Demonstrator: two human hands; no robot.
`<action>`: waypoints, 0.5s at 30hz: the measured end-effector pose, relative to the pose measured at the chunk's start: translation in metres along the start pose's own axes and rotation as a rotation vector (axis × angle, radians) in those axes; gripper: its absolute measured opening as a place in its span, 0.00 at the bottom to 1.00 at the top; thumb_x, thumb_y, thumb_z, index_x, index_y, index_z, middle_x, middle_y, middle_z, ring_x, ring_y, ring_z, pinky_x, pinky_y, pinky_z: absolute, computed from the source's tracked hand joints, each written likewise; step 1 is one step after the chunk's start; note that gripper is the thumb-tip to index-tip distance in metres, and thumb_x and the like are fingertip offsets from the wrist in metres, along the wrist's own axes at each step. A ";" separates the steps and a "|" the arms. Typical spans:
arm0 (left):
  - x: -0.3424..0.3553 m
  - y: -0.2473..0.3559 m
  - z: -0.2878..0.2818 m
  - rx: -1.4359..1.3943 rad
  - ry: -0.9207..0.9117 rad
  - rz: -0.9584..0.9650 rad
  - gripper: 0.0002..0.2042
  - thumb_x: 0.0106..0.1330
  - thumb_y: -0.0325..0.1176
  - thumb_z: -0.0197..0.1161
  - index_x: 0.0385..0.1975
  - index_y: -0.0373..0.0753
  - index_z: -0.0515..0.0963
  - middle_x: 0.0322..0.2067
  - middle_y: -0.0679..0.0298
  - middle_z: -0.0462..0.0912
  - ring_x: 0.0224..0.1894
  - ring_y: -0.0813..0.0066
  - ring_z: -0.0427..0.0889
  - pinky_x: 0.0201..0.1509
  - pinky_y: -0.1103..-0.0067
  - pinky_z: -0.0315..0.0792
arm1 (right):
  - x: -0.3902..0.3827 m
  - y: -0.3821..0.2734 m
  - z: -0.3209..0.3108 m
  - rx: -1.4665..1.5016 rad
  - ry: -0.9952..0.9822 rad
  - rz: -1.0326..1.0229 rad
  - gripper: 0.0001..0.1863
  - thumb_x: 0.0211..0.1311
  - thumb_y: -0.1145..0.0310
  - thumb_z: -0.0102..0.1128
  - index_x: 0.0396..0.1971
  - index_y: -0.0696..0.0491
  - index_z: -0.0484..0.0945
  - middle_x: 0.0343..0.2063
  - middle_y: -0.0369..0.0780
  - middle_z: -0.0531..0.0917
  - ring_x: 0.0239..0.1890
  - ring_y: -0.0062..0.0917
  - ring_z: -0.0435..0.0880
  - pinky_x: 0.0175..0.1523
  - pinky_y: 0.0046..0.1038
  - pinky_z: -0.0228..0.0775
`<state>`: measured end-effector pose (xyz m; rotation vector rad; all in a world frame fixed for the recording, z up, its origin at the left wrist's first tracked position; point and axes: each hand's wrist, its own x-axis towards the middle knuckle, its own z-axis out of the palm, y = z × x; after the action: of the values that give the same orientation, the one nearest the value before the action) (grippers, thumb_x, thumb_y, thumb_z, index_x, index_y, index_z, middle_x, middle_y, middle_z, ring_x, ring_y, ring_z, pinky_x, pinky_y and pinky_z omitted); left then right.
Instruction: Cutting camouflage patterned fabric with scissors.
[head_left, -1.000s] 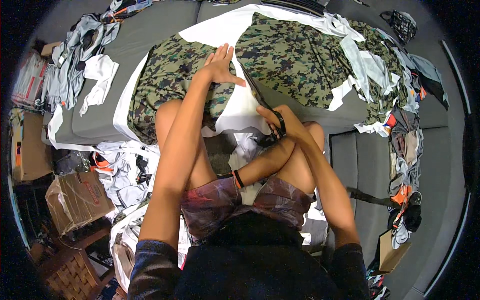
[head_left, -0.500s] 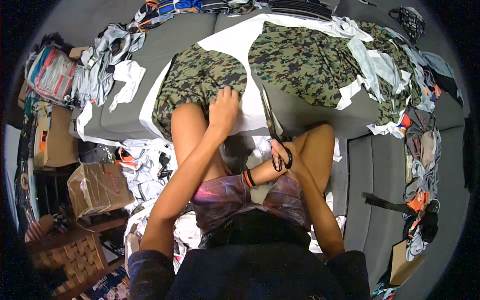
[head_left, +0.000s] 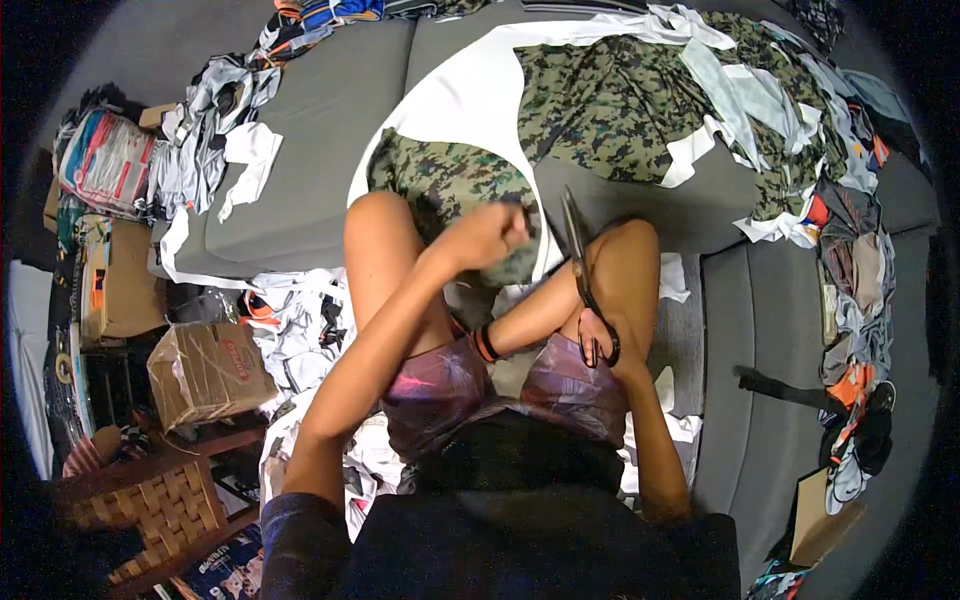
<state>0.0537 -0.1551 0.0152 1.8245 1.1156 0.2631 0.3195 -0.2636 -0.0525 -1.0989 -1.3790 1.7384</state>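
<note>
The right grip (head_left: pixel 606 350) is closed around the handles of a pair of scissors (head_left: pixel 583 280), whose blades point away, over the near edge of the sofa and just left of the bent right knee (head_left: pixel 632 245). The left grip (head_left: pixel 480 238) is blurred, with curled fingers, over the near part of the left camouflage cloth (head_left: pixel 450 165); I cannot tell whether it pinches any of it. That cloth lies left of centre beyond the left knee, with white fabric (head_left: pixel 455 95) curving around its far side and down its right.

The likeliest trouble is the blade tips: a turn of the right wrist could bring them against the knee, or against the left grip if it strayed to the right. The soft cloth could also slip over the sofa edge if tugged, and loose folds might get caught between the blades, fabric and print together.

The surface is a grey padded sofa (head_left: pixel 305 130). Across its right part spreads a larger camouflage piece (head_left: pixel 590 105), with pale scraps (head_left: pixel 722 90) over it. Heaped garments sit far left (head_left: pixel 215 110) and along the right side (head_left: pixel 860 270). At near left stand a taped cardboard box (head_left: pixel 210 378) and a woven-seat chair (head_left: pixel 170 505).
</note>
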 end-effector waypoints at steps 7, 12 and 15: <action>0.102 0.029 0.026 0.750 0.914 0.453 0.08 0.57 0.32 0.61 0.34 0.39 0.76 0.30 0.61 0.75 0.31 0.58 0.77 0.37 0.70 0.71 | -0.024 0.000 -0.005 0.348 0.265 0.034 0.15 0.67 0.61 0.48 0.23 0.56 0.69 0.15 0.36 0.70 0.13 0.17 0.66 0.17 0.18 0.59; 0.154 0.058 0.040 0.754 0.726 0.359 0.08 0.58 0.34 0.60 0.34 0.39 0.76 0.31 0.61 0.76 0.30 0.59 0.76 0.37 0.69 0.71 | -0.082 0.008 -0.013 0.291 0.426 -0.125 0.22 0.66 0.52 0.50 0.18 0.53 0.66 0.11 0.35 0.67 0.12 0.19 0.64 0.17 0.18 0.57; 0.165 0.092 0.067 0.329 0.601 0.324 0.07 0.59 0.33 0.59 0.32 0.37 0.77 0.30 0.61 0.77 0.29 0.60 0.76 0.34 0.71 0.70 | -0.104 0.020 -0.011 1.236 -0.016 -0.684 0.24 0.64 0.48 0.53 0.19 0.53 0.66 0.13 0.38 0.68 0.15 0.22 0.67 0.20 0.22 0.62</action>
<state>0.2392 -0.0791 0.0094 2.3009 1.3128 0.9111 0.3747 -0.3552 -0.0512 0.0816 -0.3529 1.5734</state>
